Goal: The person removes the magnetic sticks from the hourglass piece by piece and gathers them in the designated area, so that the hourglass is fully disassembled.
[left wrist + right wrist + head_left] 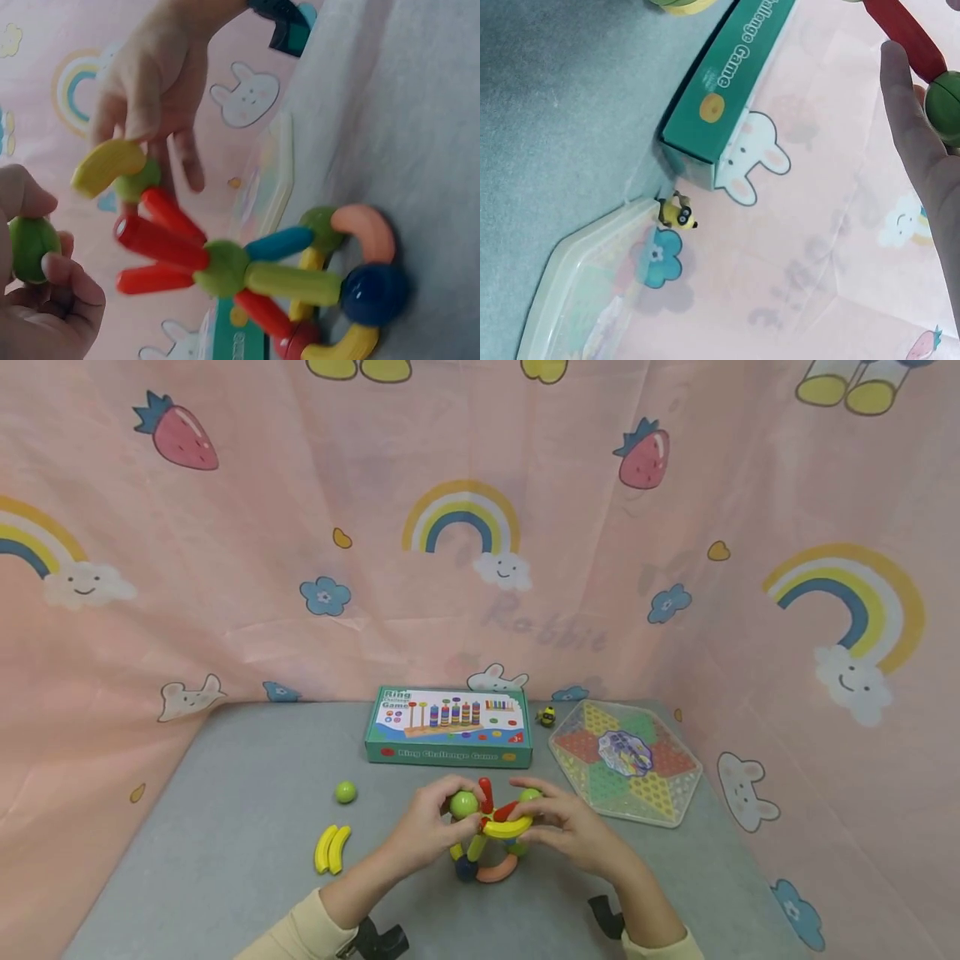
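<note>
Two hands at structure (pixel 226 270), table's (pixel 240 827) near middle. Left hand (pixel 426 817) pinches green ball (pixel 463 804), apart; right, part-curled, holds yellow arc (pixel 507 828). Probably best: steady structure, align ball squarely.

Above the grey table (pixel 247 827), the left hand (pixel 423 821) holds a green ball (pixel 463 804) beside a toy (pixel 476 847) of coloured sticks and balls. The right hand (pixel 573 829) grips the toy's other side near a yellow curved piece (pixel 510 828), though exactly which parts its fingers touch is hard to tell. Two more yellow pieces (pixel 324 849) and another green ball (pixel 346 792) lie to the left. Behind are a game box (pixel 450 727), a small figure (pixel 547 717) and a six-sided board (pixel 626 762).
</note>
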`<move>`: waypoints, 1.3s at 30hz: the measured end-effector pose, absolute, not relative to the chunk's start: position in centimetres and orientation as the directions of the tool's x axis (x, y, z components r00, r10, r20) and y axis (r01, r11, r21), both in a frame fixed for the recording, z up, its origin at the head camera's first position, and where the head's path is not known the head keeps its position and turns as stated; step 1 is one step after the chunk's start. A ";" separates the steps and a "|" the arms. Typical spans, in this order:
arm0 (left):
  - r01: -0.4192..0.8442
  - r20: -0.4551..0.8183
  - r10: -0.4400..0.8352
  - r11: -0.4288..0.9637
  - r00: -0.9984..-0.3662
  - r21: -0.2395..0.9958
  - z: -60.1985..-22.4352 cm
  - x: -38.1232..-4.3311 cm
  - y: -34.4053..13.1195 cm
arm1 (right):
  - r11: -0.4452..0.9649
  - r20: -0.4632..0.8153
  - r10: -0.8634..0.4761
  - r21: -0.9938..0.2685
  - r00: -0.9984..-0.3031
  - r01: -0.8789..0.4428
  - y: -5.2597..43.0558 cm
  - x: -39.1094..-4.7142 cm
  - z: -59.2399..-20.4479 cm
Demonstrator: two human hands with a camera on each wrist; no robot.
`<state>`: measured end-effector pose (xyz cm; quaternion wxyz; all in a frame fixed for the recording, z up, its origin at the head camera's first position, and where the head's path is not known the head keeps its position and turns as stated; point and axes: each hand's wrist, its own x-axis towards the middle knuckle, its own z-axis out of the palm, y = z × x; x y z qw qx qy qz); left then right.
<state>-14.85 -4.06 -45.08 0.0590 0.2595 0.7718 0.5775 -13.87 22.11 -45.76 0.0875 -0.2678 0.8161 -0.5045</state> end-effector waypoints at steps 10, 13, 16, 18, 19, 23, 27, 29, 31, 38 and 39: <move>0.539 0.394 0.405 0.356 -0.825 0.763 -44.6 -16.8 -7.6 | 0.359 0.081 -0.520 -0.882 -0.851 -0.304 22.1 -14.0 -45.7; 0.590 0.449 0.386 0.462 -0.806 0.662 -44.9 -17.5 -8.7 | 0.360 0.075 -0.520 -0.884 -0.851 -0.298 22.1 -14.0 -45.7; 0.595 0.482 0.355 0.561 -0.801 0.575 -45.8 -18.2 -9.9 | 0.373 0.076 -0.517 -0.876 -0.852 -0.304 22.2 -14.0 -45.8; 0.575 0.475 0.337 0.597 -0.813 0.559 -46.4 -18.7 -10.8 | 0.384 0.076 -0.516 -0.870 -0.853 -0.310 22.2 -13.9 -45.8; 0.560 0.464 0.329 0.608 -0.823 0.563 -46.8 -19.0 -11.3 | 0.389 0.075 -0.515 -0.867 -0.854 -0.311 22.2 -13.9 -45.8; 0.443 0.353 0.270 0.603 -0.896 0.663 -48.4 -20.2 -13.3 | 0.396 0.094 -0.515 -0.855 -0.852 -0.334 22.1 -13.9 -45.8; 0.284 0.203 0.200 0.615 -0.959 0.736 -50.0 -21.1 -15.2 | 0.395 0.110 -0.515 -0.850 -0.850 -0.349 22.0 -14.0 -45.8; 0.228 0.143 0.184 0.629 -0.972 0.743 -50.6 -21.4 -15.9 | 0.396 0.108 -0.513 -0.850 -0.851 -0.347 21.9 -14.0 -45.9; 0.197 0.103 0.182 0.637 -0.978 0.745 -51.3 -21.7 -16.4 | 0.396 0.109 -0.513 -0.850 -0.851 -0.348 21.9 -14.0 -45.9; 0.158 0.050 0.180 0.659 -0.982 0.735 -52.8 -22.6 -17.7 | 0.417 0.111 -0.514 -0.834 -0.851 -0.361 21.9 -14.0 -45.7; 0.152 0.041 0.180 0.664 -0.983 0.732 -52.9 -22.7 -17.8 | 0.423 0.109 -0.513 -0.831 -0.851 -0.361 21.9 -14.0 -45.7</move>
